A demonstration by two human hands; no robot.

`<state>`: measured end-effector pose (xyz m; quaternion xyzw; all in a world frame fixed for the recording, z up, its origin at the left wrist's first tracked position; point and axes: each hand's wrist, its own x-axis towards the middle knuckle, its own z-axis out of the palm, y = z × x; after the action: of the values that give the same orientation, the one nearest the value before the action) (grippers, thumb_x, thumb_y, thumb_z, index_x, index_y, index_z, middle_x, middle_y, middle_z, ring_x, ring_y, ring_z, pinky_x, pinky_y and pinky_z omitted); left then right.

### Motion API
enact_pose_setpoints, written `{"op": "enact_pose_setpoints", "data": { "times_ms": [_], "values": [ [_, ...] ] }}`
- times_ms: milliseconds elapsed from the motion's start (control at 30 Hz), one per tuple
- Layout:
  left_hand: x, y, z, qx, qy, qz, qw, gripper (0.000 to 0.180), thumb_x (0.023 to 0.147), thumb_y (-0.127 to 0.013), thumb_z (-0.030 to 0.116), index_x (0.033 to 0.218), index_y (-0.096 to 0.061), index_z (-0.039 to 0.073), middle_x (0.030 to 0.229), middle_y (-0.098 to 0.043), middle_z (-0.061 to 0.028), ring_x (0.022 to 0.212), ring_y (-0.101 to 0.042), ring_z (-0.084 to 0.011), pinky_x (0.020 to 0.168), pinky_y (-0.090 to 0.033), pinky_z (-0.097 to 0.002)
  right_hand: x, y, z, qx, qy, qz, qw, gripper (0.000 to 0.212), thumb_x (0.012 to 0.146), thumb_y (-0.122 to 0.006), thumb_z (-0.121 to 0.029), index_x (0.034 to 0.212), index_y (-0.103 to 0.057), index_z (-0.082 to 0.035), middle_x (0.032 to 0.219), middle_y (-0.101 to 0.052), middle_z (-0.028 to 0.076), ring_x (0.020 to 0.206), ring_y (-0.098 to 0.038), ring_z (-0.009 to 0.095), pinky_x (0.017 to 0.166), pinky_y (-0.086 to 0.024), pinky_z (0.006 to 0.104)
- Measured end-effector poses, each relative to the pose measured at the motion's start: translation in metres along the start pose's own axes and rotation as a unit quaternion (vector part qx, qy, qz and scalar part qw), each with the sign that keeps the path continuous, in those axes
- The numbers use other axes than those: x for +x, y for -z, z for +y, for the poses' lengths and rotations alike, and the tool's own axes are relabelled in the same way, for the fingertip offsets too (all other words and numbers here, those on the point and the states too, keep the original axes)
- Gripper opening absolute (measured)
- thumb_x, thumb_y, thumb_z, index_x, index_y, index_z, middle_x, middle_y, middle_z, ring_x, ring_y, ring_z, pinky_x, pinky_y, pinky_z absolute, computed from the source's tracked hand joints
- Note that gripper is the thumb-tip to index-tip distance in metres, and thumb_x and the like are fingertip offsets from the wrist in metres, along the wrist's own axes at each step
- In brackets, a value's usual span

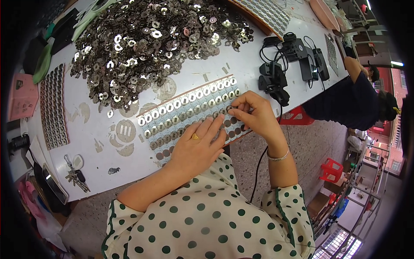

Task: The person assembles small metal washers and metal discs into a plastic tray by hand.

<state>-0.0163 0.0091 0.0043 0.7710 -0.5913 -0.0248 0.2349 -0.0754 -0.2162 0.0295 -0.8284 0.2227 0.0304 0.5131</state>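
Your polka-dot sleeves fill the lower frame. Your left hand [196, 149] lies flat, fingers spread, pressing on the near part of the sheet of round slots [189, 114] at the front edge of the white bench [129, 172]. Your right hand [252, 114] is pinched closed on a small metal disc [229, 108], holding it against the sheet's right half. Most slots in the far rows carry discs. A large pile of loose metal discs [151, 43] lies well beyond the sheet. A bunch of keys [75, 172] rests at your left; black chargers with cables [289, 64] sit at your right.
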Motion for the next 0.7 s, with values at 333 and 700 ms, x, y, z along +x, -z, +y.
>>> {"op": "enact_pose_setpoints", "data": {
  "times_ms": [333,700],
  "values": [
    [-0.002,0.0,-0.002,-0.006,0.007,0.014,1.0,0.047,0.084,-0.074,0.036,0.12,-0.062,0.009,0.151,-0.047,-0.0133,0.13,-0.049,-0.0266,0.106,-0.038,-0.0402,0.005,0.002,-0.006,-0.077,0.073,-0.014,0.994,0.015,0.085,-0.077,-0.004,0.096,-0.068,-0.001,0.073,-0.06,0.0,0.059,-0.053,0.006,0.052,-0.044,0.0242],
    [-0.006,0.013,-0.003,-0.019,-0.011,-0.01,1.0,0.045,0.083,-0.075,0.034,0.119,-0.062,0.01,0.148,-0.05,-0.0111,0.126,-0.052,-0.025,0.1,-0.04,-0.0378,0.106,-0.002,-0.016,-0.33,0.198,0.3,0.873,0.019,0.088,-0.066,-0.001,0.106,-0.069,-0.004,0.1,-0.069,0.017,0.096,-0.064,0.037,0.081,-0.052,0.0427]
  ]
}}
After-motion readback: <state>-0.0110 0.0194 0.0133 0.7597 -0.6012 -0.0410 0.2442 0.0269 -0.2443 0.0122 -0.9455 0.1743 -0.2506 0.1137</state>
